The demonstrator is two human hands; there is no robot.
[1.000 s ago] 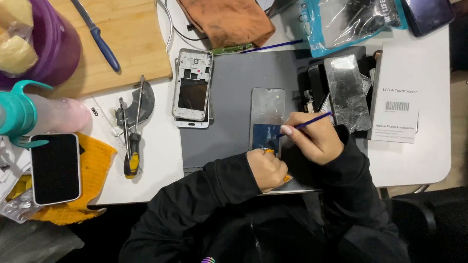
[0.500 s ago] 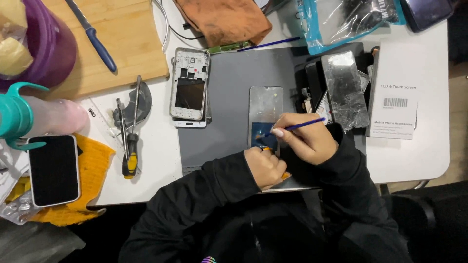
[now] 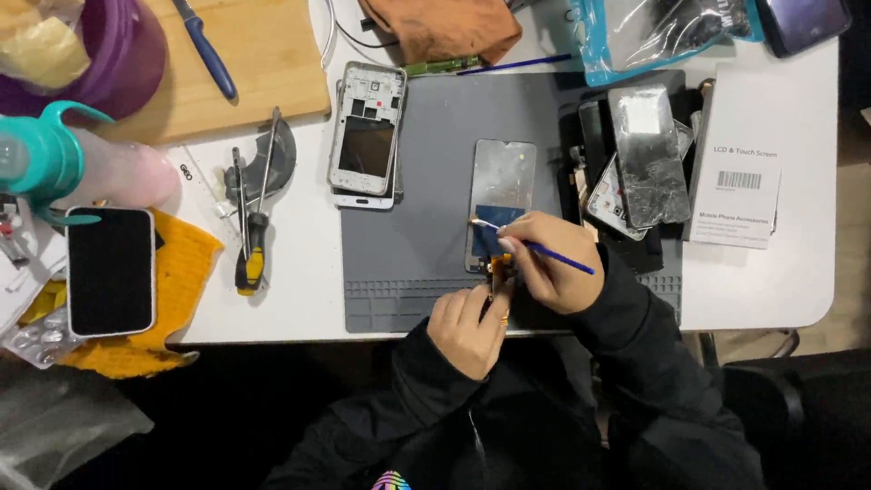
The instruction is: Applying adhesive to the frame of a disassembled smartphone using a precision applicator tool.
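A phone display panel (image 3: 502,181) lies back-up on the grey work mat (image 3: 408,227), silver above with a blue patch lower down. My right hand (image 3: 549,268) grips a thin blue-handled brush (image 3: 544,249) whose tip touches the panel's blue patch. My left hand (image 3: 467,328) pinches the orange flex cable (image 3: 497,272) at the panel's near end, right next to my right hand. Both arms wear black sleeves.
A white phone frame (image 3: 366,136) lies at the mat's left edge. A yellow-handled screwdriver (image 3: 249,245) and tweezers lie further left, with a black-screened phone (image 3: 110,269) on a yellow cloth. Stacked phone parts (image 3: 640,159) and a white box (image 3: 739,172) sit right. A wooden board (image 3: 245,54) is behind.
The brush has swung from pointing up-right to lying low across my right hand, tip now on the blue patch. My left hand stays at the panel's near end.
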